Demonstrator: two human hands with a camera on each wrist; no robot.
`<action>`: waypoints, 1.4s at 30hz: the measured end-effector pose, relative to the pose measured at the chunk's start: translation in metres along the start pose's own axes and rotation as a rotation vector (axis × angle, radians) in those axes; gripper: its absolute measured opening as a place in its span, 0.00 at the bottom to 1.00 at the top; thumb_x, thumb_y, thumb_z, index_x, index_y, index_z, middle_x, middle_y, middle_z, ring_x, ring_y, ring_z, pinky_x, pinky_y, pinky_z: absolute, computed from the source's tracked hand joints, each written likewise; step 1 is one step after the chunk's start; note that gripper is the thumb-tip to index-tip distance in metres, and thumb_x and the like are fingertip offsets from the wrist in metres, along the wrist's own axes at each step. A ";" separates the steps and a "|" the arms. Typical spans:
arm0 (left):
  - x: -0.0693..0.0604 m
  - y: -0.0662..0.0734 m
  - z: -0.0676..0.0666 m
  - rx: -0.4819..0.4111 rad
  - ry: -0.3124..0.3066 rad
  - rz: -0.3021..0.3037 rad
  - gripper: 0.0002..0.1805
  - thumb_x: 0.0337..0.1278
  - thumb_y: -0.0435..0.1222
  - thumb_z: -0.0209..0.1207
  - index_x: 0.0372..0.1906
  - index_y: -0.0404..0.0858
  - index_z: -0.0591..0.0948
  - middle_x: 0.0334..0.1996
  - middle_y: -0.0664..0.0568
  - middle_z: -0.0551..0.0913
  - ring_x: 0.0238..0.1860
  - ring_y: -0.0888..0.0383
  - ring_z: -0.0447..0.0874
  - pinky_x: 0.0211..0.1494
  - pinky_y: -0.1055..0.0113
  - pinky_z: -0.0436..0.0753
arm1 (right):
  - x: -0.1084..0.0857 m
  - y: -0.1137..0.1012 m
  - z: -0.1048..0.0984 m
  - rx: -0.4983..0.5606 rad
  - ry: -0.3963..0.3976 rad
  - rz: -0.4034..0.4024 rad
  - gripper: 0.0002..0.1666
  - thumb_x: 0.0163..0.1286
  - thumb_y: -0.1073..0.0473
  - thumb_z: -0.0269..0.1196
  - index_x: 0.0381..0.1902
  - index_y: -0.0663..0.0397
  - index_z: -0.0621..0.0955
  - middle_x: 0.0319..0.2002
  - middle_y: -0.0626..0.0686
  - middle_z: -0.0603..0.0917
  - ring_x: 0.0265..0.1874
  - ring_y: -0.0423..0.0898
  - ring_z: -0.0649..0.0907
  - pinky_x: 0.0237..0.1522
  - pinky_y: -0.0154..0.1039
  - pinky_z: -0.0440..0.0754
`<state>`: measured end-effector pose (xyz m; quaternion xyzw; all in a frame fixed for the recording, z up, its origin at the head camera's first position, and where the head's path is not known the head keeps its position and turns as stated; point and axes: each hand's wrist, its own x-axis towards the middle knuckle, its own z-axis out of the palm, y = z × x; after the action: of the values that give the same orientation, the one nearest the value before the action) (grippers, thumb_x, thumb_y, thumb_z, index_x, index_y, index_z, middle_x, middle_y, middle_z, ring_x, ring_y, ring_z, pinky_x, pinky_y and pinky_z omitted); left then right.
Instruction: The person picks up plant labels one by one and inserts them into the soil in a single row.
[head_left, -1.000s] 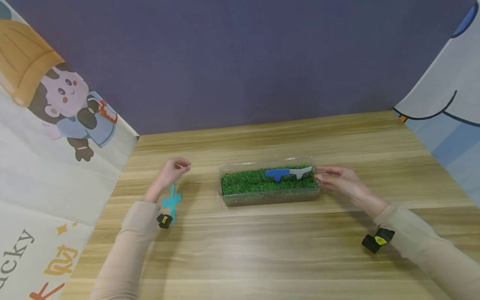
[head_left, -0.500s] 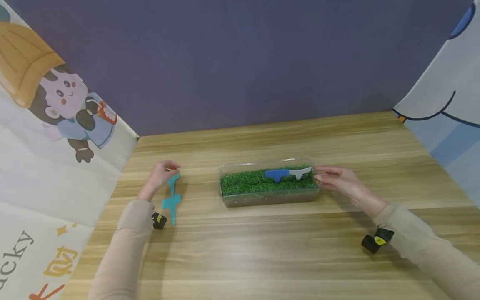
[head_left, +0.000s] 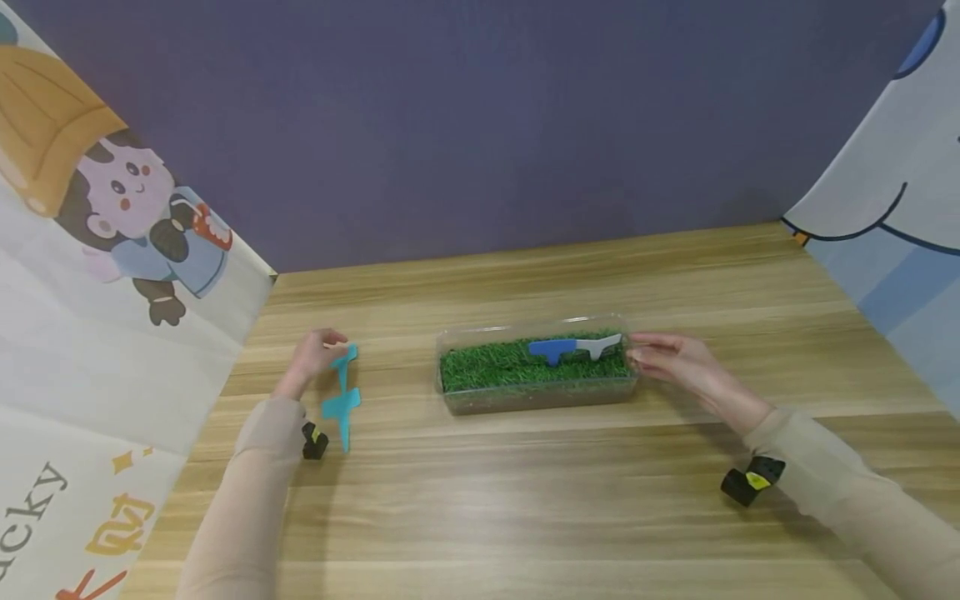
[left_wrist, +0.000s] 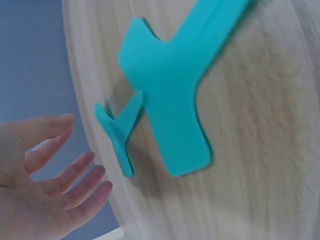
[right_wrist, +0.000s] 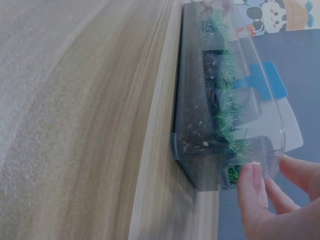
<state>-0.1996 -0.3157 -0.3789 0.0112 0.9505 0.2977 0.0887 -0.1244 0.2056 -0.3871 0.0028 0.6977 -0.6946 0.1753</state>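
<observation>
Two turquoise T-shaped plant labels lie on the table at the left of the head view, the near label (head_left: 342, 408) and the far label (head_left: 342, 367). My left hand (head_left: 309, 360) is just left of the far label. In the left wrist view its fingers (left_wrist: 82, 187) are spread and loosely bent, with nothing between them. My right hand (head_left: 686, 367) grips the right end of a clear plastic planter box (head_left: 540, 398), its thumb on the end wall. Blue (head_left: 552, 350) and white plant labels (head_left: 597, 345) stand side by side in the box's green artificial grass (head_left: 483, 364).
The wood-grain table (head_left: 495, 508) meets a dark blue panel (head_left: 480, 133) at the back. Printed cartoon cloths (head_left: 90, 358) hang at both sides. Bare tabletop lies between the turquoise labels and the box.
My left hand has moved left and a little nearer, uncovering the far turquoise label that it hid before. The right hand and the box have stayed nearly still.
</observation>
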 end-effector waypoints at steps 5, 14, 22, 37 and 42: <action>0.002 -0.004 0.000 0.015 -0.010 -0.020 0.19 0.57 0.30 0.48 0.52 0.23 0.68 0.53 0.25 0.64 0.54 0.32 0.63 0.53 0.44 0.67 | 0.000 -0.001 0.000 -0.005 -0.004 0.000 0.36 0.61 0.62 0.58 0.61 0.73 0.55 0.41 0.44 0.80 0.39 0.36 0.80 0.47 0.32 0.74; 0.006 -0.009 0.001 0.070 -0.023 -0.055 0.24 0.55 0.29 0.51 0.56 0.23 0.63 0.56 0.24 0.60 0.56 0.31 0.59 0.56 0.43 0.65 | 0.005 0.006 -0.005 0.004 -0.018 -0.027 0.39 0.59 0.59 0.61 0.61 0.72 0.57 0.40 0.43 0.81 0.40 0.37 0.80 0.46 0.32 0.75; 0.010 -0.012 0.003 0.144 -0.031 -0.083 0.26 0.54 0.32 0.55 0.55 0.23 0.65 0.53 0.25 0.63 0.54 0.33 0.62 0.55 0.45 0.66 | 0.031 0.042 -0.028 0.084 0.013 0.026 0.44 0.46 0.51 0.69 0.60 0.58 0.66 0.42 0.46 0.81 0.42 0.41 0.80 0.46 0.34 0.75; 0.011 -0.003 0.000 0.121 -0.085 -0.147 0.22 0.50 0.29 0.57 0.49 0.20 0.69 0.55 0.26 0.62 0.55 0.32 0.60 0.56 0.44 0.64 | 0.032 0.043 -0.028 0.094 0.003 0.041 0.51 0.41 0.48 0.71 0.61 0.60 0.63 0.41 0.46 0.82 0.42 0.42 0.80 0.46 0.35 0.75; 0.012 0.000 -0.001 0.157 -0.086 -0.163 0.19 0.49 0.29 0.58 0.45 0.19 0.72 0.51 0.28 0.68 0.52 0.33 0.65 0.54 0.45 0.68 | 0.023 0.031 -0.020 0.058 0.016 0.049 0.47 0.46 0.51 0.69 0.62 0.61 0.63 0.41 0.45 0.82 0.42 0.40 0.80 0.47 0.35 0.74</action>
<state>-0.2114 -0.3158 -0.3798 -0.0463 0.9639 0.2135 0.1520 -0.1427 0.2205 -0.4238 0.0307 0.6784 -0.7101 0.1863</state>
